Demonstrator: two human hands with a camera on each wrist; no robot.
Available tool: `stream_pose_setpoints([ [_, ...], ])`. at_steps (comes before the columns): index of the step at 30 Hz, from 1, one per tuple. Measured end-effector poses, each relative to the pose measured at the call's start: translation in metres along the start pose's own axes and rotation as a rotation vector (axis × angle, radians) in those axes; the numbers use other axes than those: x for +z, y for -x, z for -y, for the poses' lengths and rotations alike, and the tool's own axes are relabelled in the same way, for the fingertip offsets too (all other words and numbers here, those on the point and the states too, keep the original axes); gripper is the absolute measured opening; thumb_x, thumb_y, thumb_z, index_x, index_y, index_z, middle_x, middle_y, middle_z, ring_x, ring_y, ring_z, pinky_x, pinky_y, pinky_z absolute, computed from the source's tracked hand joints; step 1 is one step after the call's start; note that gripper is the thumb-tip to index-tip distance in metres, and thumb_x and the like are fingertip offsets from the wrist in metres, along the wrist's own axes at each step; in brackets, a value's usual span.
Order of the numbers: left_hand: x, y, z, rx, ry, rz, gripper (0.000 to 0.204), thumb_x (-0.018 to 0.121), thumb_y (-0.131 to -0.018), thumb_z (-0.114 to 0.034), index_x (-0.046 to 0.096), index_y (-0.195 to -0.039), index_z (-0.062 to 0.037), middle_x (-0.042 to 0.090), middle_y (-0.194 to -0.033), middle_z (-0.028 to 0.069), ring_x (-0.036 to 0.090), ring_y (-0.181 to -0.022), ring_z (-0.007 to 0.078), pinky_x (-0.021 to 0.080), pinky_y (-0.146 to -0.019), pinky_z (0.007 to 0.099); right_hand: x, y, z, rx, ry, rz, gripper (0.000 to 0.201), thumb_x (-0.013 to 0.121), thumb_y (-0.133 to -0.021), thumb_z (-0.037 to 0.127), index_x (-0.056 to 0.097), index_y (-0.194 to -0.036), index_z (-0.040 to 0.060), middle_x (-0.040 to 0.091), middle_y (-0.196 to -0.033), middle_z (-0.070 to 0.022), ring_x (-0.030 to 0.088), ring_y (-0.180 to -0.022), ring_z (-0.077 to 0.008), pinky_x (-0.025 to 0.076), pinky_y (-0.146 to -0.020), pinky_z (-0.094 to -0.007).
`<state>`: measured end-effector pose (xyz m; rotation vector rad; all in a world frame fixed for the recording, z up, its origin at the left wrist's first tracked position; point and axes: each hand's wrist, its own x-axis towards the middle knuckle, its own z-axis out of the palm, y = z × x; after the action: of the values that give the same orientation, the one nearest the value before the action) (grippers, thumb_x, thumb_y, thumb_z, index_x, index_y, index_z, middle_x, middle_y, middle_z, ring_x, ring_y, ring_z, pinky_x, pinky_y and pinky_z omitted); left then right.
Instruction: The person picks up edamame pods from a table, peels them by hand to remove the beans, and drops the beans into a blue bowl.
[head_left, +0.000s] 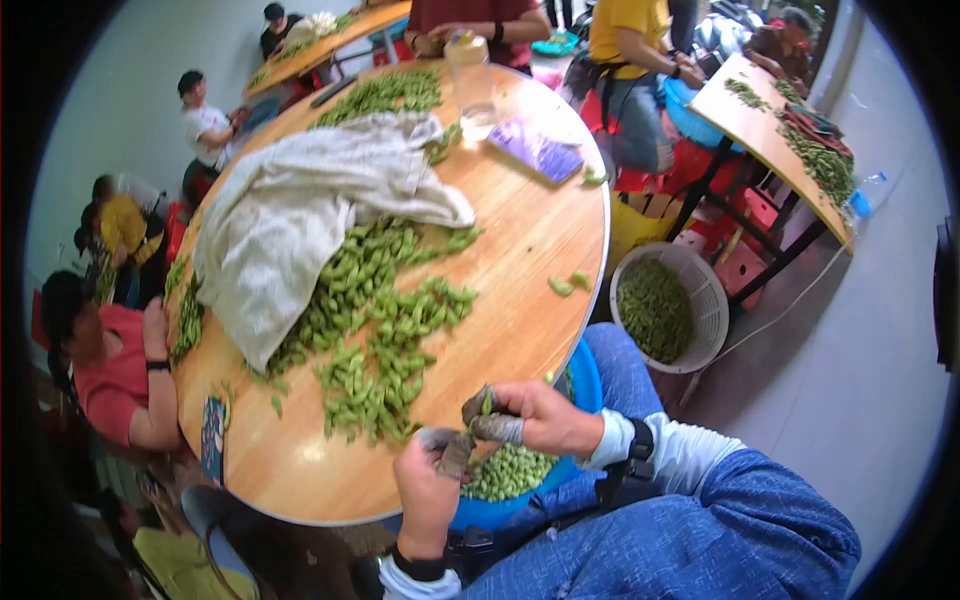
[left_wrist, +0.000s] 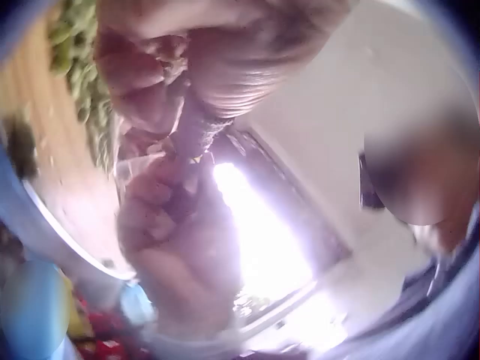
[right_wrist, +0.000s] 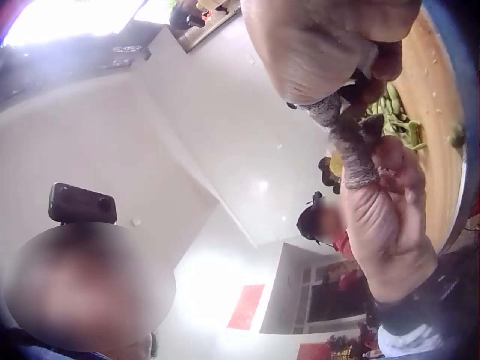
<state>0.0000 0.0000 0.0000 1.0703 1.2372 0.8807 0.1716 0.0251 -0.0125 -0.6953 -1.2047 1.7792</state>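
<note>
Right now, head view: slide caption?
Right hand pinching a green pod, left hand alongside, by a blue basin of shelled beans at a round table.

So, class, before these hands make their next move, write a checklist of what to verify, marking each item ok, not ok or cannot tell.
1. Pod ready: ok. The right hand pinches a green pod.
2. Left hand free: cannot tell. Its fingers are bent, their contents unclear.
3. Basin positioned: ok. The blue basin, holding shelled beans, sits below the hands.
4. Thumbs covered: ok. Each thumb wears a grey wrap.
5. More pods within reach: ok, probably. Loose pods lie on the table nearby.
6. Whole pile uncovered: not ok. A cloth drapes over part.
</note>
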Motion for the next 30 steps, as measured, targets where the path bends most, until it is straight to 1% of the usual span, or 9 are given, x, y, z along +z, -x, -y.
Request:
stream_pose_setpoints([
  [2, 0.005, 0.002, 0.005, 0.347, -0.358, -0.306, 0.02, 0.066, -0.073, -0.004, 0.058, -0.089, 0.0059, 0.06, -0.071, 0.0071, 0.057, -0.059, 0.0148, 0.048, -0.058, 0.0265, 0.005, -0.005, -0.01, -0.024, 0.037, -0.05, 0.015, 0.053, -0.085, 0.011, 0.053, -0.092, -0.0013, 0.057, -0.084, -0.0017, 0.05, -0.08, -0.0075, 0.042, -0.073, -0.0231],
  [6, 0.011, 0.006, -0.002, 0.72, -0.673, -0.328, 0.019, 0.066, -0.072, -0.002, 0.059, -0.088, 0.007, 0.061, -0.073, 0.0083, 0.058, -0.062, 0.0127, 0.048, -0.057, 0.0249, 0.006, 0.0, 0.014, -0.139, 0.323, -0.073, 0.011, 0.053, -0.083, 0.009, 0.054, -0.087, -0.0008, 0.058, -0.072, -0.0058, 0.052, -0.069, -0.0099, 0.043, -0.063, -0.026],
  [9, 0.014, 0.009, -0.008, 0.253, -0.086, -0.214, 0.02, 0.064, -0.072, 0.001, 0.058, -0.09, 0.0076, 0.062, -0.075, 0.0091, 0.06, -0.062, 0.0143, 0.048, -0.056, 0.0242, 0.01, 0.002, 0.021, -0.213, 0.454, -0.063, 0.01, 0.054, -0.082, 0.009, 0.053, -0.084, -0.0003, 0.058, -0.067, -0.0088, 0.053, -0.062, -0.0134, 0.043, -0.058, -0.0284],
  [14, 0.008, 0.005, -0.008, 0.104, 0.278, -0.07, 0.021, 0.063, -0.075, -0.002, 0.056, -0.093, 0.0056, 0.061, -0.077, 0.0084, 0.058, -0.061, 0.0124, 0.048, -0.052, 0.0221, 0.014, 0.004, 0.023, -0.251, 0.451, -0.019, 0.009, 0.054, -0.08, 0.009, 0.053, -0.083, 0.0005, 0.057, -0.065, -0.0114, 0.056, -0.058, -0.0216, 0.044, -0.055, -0.0312],
  [15, 0.007, 0.004, -0.006, 0.077, 0.349, -0.078, 0.021, 0.062, -0.074, 0.0, 0.055, -0.093, 0.0061, 0.061, -0.078, 0.0084, 0.058, -0.061, 0.0124, 0.048, -0.053, 0.0214, 0.015, 0.003, 0.024, -0.293, 0.521, -0.033, 0.01, 0.057, -0.077, 0.007, 0.054, -0.083, 0.0009, 0.057, -0.067, -0.0132, 0.056, -0.06, -0.0279, 0.044, -0.055, -0.0328],
  [18, 0.012, 0.003, -0.001, 0.141, 0.503, -0.036, 0.018, 0.06, -0.076, -0.003, 0.054, -0.093, 0.0016, 0.061, -0.082, 0.0078, 0.058, -0.063, 0.0113, 0.047, -0.052, 0.0212, 0.019, 0.002, 0.018, -0.362, 0.631, -0.079, 0.02, 0.062, -0.069, 0.005, 0.054, -0.086, 0.0001, 0.056, -0.074, -0.0184, 0.056, -0.068, -0.0357, 0.045, -0.058, -0.0369],
  [22, 0.015, -0.002, 0.003, 0.069, 0.565, -0.071, 0.014, 0.051, -0.077, 0.002, 0.052, -0.09, -0.0046, 0.06, -0.082, 0.0058, 0.057, -0.062, 0.0109, 0.046, -0.052, 0.0199, 0.017, -0.001, 0.006, -0.352, 0.62, -0.109, 0.022, 0.062, -0.069, 0.006, 0.055, -0.089, 0.0001, 0.056, -0.076, -0.0202, 0.055, -0.07, -0.0376, 0.045, -0.058, -0.0376],
  [25, 0.015, -0.007, 0.012, 0.042, 0.615, -0.118, 0.016, 0.048, -0.077, 0.004, 0.053, -0.089, -0.0052, 0.059, -0.081, 0.0053, 0.057, -0.06, 0.0114, 0.046, -0.05, 0.0201, 0.017, 0.0, 0.007, -0.314, 0.599, -0.095, 0.018, 0.059, -0.075, 0.008, 0.055, -0.09, 0.0001, 0.058, -0.078, -0.0166, 0.058, -0.07, -0.0296, 0.045, -0.061, -0.0339],
  [30, 0.013, -0.007, 0.011, 0.047, 0.666, -0.017, 0.019, 0.054, -0.077, 0.0, 0.051, -0.095, -0.006, 0.058, -0.082, 0.0056, 0.055, -0.068, 0.0122, 0.045, -0.055, 0.0231, 0.014, -0.003, 0.004, -0.028, -0.029, -0.09, 0.015, 0.054, -0.084, 0.012, 0.055, -0.093, 0.0007, 0.059, -0.082, -0.0048, 0.053, -0.077, -0.0105, 0.045, -0.07, -0.0263],
])
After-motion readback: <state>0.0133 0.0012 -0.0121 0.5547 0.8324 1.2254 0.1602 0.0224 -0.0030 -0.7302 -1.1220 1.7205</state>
